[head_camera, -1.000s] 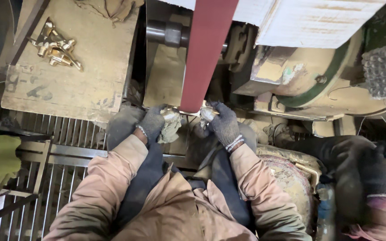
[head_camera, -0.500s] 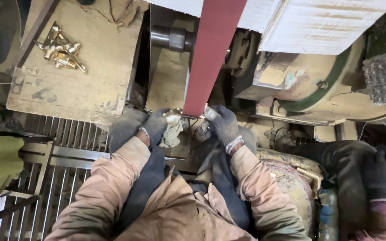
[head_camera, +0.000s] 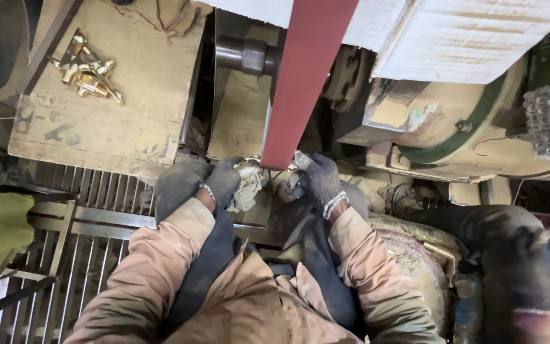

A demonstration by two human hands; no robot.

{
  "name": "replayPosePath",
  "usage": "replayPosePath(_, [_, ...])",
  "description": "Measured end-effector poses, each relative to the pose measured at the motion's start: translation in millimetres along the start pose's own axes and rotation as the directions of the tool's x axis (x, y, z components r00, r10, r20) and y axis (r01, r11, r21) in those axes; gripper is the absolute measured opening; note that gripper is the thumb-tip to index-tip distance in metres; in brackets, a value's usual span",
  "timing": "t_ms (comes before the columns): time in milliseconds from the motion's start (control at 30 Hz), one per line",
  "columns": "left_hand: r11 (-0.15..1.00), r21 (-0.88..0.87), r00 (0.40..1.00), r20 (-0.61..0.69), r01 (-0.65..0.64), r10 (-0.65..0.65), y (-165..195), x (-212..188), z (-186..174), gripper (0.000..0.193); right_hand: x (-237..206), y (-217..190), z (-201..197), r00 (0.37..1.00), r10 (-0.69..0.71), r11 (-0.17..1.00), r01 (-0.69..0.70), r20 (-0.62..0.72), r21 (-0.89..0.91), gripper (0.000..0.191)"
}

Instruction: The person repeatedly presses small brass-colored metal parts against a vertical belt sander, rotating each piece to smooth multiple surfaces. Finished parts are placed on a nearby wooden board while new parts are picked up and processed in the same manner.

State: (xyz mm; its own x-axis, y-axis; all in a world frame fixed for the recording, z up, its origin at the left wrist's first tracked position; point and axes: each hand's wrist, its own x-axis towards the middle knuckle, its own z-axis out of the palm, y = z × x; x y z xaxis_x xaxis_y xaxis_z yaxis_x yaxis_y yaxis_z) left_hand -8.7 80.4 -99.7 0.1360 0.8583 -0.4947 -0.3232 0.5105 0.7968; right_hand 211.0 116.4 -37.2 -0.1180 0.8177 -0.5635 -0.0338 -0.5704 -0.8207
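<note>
A dark red sanding belt (head_camera: pixel 307 76) runs down from the top to a point between my two gloved hands. My left hand (head_camera: pixel 224 181), in a dark glove, grips a crumpled dirty rag (head_camera: pixel 248 186) wrapped around a small metal piece, pressed at the belt's lower end. On the other side of the belt my right hand (head_camera: pixel 319 181), also gloved, pinches the piece's shiny end (head_camera: pixel 300 159). The piece itself is mostly hidden by the rag and belt.
A worn wooden board (head_camera: pixel 109 121) at the left carries a pile of brass fittings (head_camera: pixel 87 70). A steel roller (head_camera: pixel 243 56) sits behind the belt. Metal grating (head_camera: pixel 84 216) lies below left. Another person's dark gloved hand (head_camera: pixel 529 280) is at the lower right.
My view has shifted slightly, so the belt and board sit higher and more to the right. Both hands stay at the belt's lower end holding the piece.
</note>
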Motion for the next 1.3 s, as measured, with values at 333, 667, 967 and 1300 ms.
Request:
replayPosePath(333, [0.837, 0.355, 0.907, 0.098, -0.417, 0.41, -10.2, -18.1, -5.8, 0.022, -10.1, 22.6, -14.5, 0.959, -0.253, 0.967, 0.248, 0.127, 0.054, 0.029])
replayPosePath(667, [0.931, 0.289, 0.974, 0.024, -0.224, 0.227, -9.8, -8.3, 2.3, 0.015, 3.9, 8.6, -16.3, 0.978, 0.041, 0.939, -0.107, 0.204, 0.328, 0.028])
replayPosePath(967, [0.99, 0.09, 0.984, 0.149, -0.111, 0.097, -11.9, -19.2, 8.6, 0.013, -10.8, 11.8, -23.8, 0.957, 0.167, 0.915, -0.24, 0.238, 0.323, 0.026])
replayPosePath(1300, [0.979, 0.105, 0.921, 0.368, -0.176, 0.126, -17.3, -77.4, 2.2, 0.035, -139.9, 20.9, -31.7, 0.97, -0.224, 0.972, 0.23, 0.098, -0.054, 0.033])
